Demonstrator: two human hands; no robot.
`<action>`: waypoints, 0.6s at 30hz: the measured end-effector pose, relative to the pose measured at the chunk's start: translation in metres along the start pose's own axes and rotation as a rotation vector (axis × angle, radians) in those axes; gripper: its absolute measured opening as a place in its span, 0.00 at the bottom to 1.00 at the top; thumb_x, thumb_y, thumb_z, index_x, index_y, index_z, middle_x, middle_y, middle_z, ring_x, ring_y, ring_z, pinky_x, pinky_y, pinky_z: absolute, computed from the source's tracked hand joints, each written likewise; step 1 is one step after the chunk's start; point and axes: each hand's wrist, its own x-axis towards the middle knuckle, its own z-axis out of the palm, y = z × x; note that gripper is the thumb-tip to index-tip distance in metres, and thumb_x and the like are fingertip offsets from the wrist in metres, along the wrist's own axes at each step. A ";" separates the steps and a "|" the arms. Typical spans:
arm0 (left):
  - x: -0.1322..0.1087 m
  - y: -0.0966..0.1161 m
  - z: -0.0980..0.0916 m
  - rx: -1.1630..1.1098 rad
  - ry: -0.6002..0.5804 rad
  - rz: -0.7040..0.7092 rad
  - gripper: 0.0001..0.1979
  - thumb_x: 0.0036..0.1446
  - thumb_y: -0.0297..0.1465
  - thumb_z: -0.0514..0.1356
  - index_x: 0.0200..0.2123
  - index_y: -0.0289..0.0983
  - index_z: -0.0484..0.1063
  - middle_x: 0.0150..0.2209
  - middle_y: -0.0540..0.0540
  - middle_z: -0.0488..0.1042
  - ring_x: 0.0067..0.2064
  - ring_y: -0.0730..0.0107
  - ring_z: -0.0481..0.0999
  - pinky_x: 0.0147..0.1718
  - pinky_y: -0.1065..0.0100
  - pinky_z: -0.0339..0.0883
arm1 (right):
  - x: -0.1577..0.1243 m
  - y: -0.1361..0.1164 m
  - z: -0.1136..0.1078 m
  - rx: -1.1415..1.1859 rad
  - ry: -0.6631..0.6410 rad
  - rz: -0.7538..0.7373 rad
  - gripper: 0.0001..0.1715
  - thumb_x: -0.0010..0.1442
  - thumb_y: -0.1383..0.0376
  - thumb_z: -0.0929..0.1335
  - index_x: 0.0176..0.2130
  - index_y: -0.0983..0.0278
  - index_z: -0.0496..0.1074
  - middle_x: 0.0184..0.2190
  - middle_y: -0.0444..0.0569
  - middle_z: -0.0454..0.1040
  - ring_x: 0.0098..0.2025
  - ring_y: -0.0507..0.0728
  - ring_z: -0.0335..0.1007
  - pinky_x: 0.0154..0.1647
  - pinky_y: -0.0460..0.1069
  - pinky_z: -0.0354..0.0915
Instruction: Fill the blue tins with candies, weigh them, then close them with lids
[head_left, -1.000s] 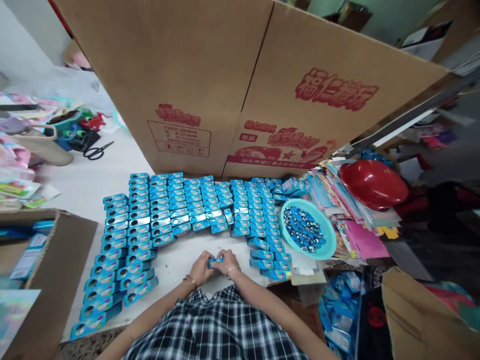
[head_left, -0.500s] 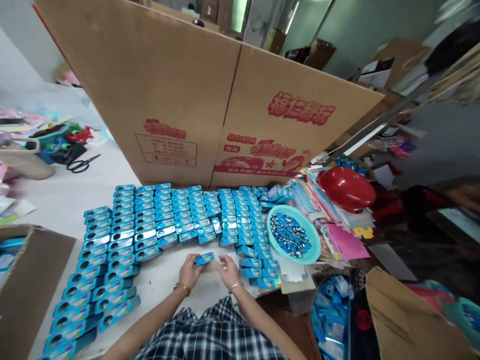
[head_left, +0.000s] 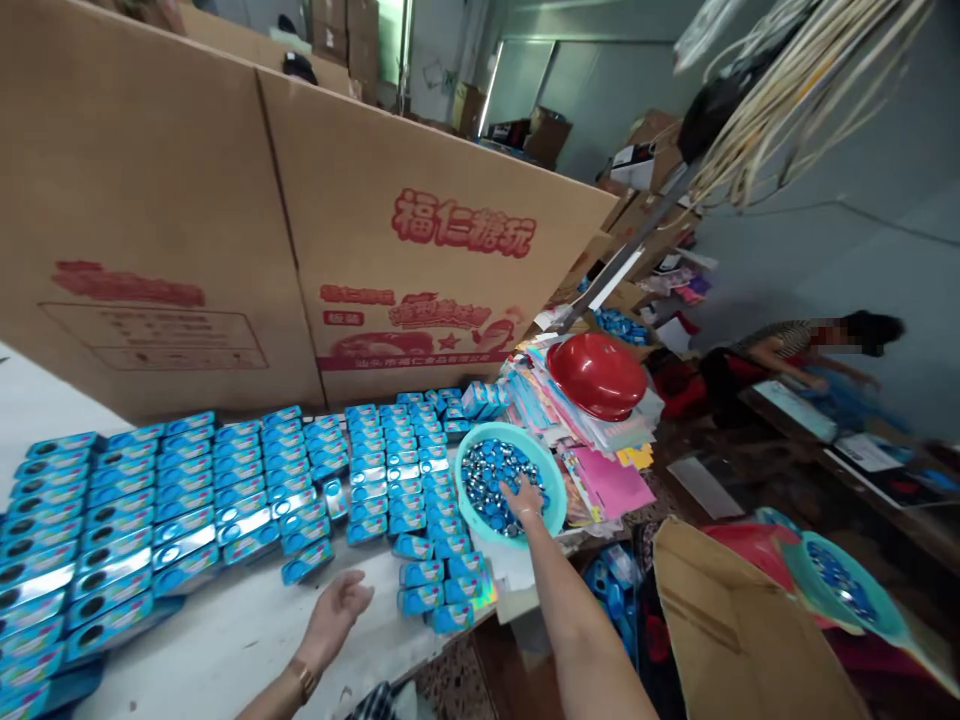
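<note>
My right hand (head_left: 523, 498) reaches into a turquoise basin (head_left: 553, 520) full of small blue and silver pieces (head_left: 487, 470). Its fingers are apart and touch the pieces; the fingertips are partly hidden among them. Low over the white table (head_left: 247, 640), my left hand (head_left: 341, 610) hangs with loosely bent fingers, apart and holding nothing. Nearest to it, a small blue box (head_left: 307, 563) sits at the front end of a row. Many similar blue boxes (head_left: 187, 500) stand in packed rows, several of them with a round dark hole showing. A shorter group of boxes (head_left: 454, 590) lies between my hands.
A tall cardboard sheet (head_left: 420, 230) walls off the table's back. Right of the basin, a red bowl (head_left: 598, 375) rests on stacked printed sheets beside pink paper (head_left: 611, 480). An open carton (head_left: 720, 620) stands at the lower right. Another person (head_left: 795, 345) bends over farther right.
The view has swung right. My left hand has let go of the blue box it held, and a box now lies at a row's front. My right hand has moved into the basin.
</note>
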 end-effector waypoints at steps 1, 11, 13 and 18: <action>0.004 0.019 0.017 0.011 -0.098 0.076 0.30 0.37 0.47 0.68 0.41 0.34 0.73 0.34 0.41 0.76 0.38 0.53 0.77 0.37 0.58 0.71 | 0.007 -0.003 0.009 0.007 -0.004 -0.011 0.37 0.55 0.52 0.69 0.58 0.67 0.64 0.58 0.66 0.63 0.61 0.72 0.53 0.59 0.62 0.51; 0.116 0.152 0.223 0.809 -0.470 0.506 0.32 0.48 0.29 0.63 0.58 0.35 0.65 0.60 0.33 0.63 0.63 0.46 0.60 0.60 0.53 0.54 | 0.042 0.003 0.063 0.304 -0.077 -0.061 0.11 0.56 0.62 0.68 0.40 0.63 0.72 0.46 0.56 0.71 0.49 0.61 0.68 0.46 0.52 0.63; 0.133 0.149 0.256 0.932 -0.506 0.477 0.38 0.36 0.26 0.69 0.56 0.33 0.67 0.61 0.29 0.61 0.66 0.35 0.51 0.61 0.45 0.48 | 0.052 0.015 0.054 0.445 -0.099 -0.031 0.11 0.55 0.57 0.68 0.35 0.62 0.70 0.35 0.51 0.73 0.40 0.59 0.71 0.38 0.50 0.65; 0.152 0.130 0.298 1.115 -0.560 0.344 0.39 0.21 0.23 0.74 0.46 0.36 0.74 0.61 0.31 0.60 0.63 0.25 0.54 0.55 0.38 0.56 | 0.058 0.042 0.018 0.824 -0.181 0.016 0.26 0.55 0.41 0.61 0.33 0.61 0.67 0.25 0.44 0.69 0.22 0.53 0.65 0.20 0.47 0.60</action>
